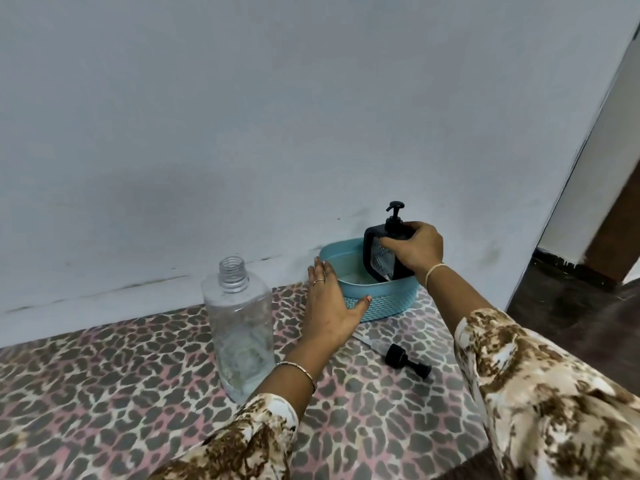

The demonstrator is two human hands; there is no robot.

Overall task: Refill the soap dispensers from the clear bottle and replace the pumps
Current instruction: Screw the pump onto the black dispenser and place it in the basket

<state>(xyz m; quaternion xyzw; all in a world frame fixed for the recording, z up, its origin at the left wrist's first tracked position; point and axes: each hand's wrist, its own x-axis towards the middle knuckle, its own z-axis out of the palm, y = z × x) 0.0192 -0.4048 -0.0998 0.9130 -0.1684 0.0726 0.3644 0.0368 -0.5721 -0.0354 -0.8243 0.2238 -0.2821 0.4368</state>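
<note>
A black soap dispenser (375, 252) with its pump fitted stands tilted in a blue basket (377, 304) by the wall. My right hand (414, 252) grips the dispenser at its shoulder. My left hand (330, 306) holds the basket's near rim, thumb over the front and fingers along the left side. The clear bottle (239, 323) stands uncapped to the left, nearly empty. A loose black pump (405, 358) with its tube lies on the cloth in front of the basket.
A leopard-print cloth (104, 393) covers the surface, which meets a pale wall (277, 133) behind. A doorway and dark floor (571, 306) lie to the right, past the surface's edge.
</note>
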